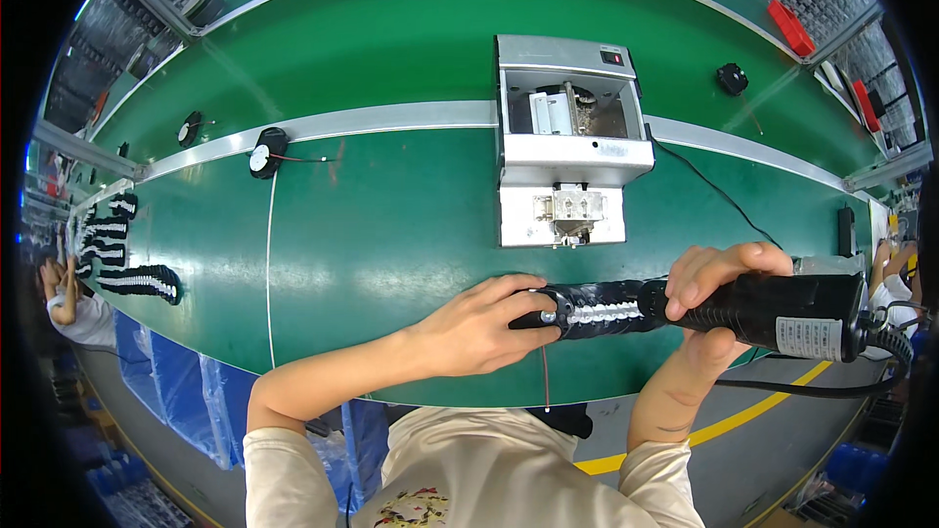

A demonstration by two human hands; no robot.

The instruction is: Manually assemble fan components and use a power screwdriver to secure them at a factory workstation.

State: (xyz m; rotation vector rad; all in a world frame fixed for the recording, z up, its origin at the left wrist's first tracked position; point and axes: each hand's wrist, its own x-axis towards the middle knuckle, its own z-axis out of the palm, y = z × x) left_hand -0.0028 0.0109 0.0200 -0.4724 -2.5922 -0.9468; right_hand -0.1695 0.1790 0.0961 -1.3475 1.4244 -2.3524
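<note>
My right hand (719, 293) is wrapped round a thick black electric screwdriver (763, 311), held level above the bench's front edge with its narrow end toward the left. My left hand (479, 328) has its fingers closed on a small black fan (550, 319), partly hidden by them; a thin reddish wire (546, 372) hangs below it. Between my hands lies a row of black parts with white edges (604, 314), and the screwdriver's narrow end overlaps its right end. Whether the tip touches anything cannot be made out.
Behind my hands stands a grey metal machine (577, 161) with a black cable. Loose black fans (266, 154) lie at the back left and a dark one (732, 78) at the back right. More rows of black parts (142, 282) lie far left, near another person (83, 308).
</note>
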